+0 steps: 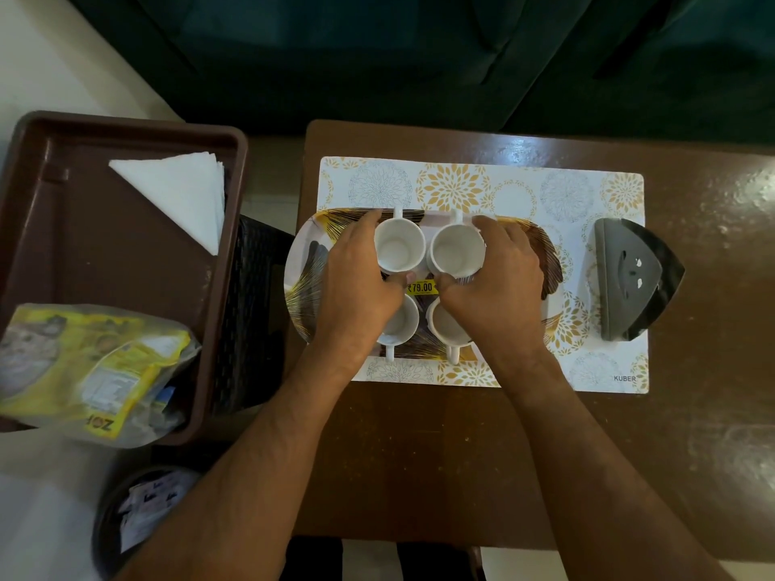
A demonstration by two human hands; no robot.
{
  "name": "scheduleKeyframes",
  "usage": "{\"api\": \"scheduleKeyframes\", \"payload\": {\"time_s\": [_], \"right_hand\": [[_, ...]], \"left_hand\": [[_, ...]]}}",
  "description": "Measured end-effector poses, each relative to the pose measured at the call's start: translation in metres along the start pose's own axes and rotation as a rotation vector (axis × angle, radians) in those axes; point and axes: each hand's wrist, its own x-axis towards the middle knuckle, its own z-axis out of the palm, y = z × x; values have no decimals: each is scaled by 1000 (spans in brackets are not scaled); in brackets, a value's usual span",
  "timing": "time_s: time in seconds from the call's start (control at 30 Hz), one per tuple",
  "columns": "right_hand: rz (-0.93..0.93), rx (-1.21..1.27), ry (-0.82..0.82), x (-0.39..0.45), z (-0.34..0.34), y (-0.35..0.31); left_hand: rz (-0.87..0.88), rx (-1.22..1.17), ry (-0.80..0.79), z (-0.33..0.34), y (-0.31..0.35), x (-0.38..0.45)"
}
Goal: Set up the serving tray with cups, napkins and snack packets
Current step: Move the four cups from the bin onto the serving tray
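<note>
An oval patterned serving tray (300, 262) lies on a floral placemat (482, 186) and carries several white cups. My left hand (356, 287) grips the far left cup (397, 247), fingers and thumb curled round its sides. My right hand (490, 287) grips the far right cup (456, 250) the same way. Two nearer cups (402, 322) (444, 325) sit partly hidden under my hands, handles pointing toward me. White folded napkins (180, 190) and yellow snack packets (96, 366) lie in a brown bin (126, 132) to the left.
A grey napkin holder (629, 278) stands at the placemat's right end. The brown wooden table (419, 454) ends at my near side. A dark round bin with wrappers (142, 509) sits lower left. A dark green sofa (419, 56) lies beyond the table.
</note>
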Motion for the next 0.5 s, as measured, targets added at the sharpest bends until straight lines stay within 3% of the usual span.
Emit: {"api": "scheduleKeyframes", "payload": {"time_s": [0.23,0.5], "right_hand": [[22,52,33,-20,-2,1],[53,36,39,-48,3,9]], "left_hand": [[-23,-90,105,0,-4,-24],[-42,-115,116,-2,-9,-52]]}}
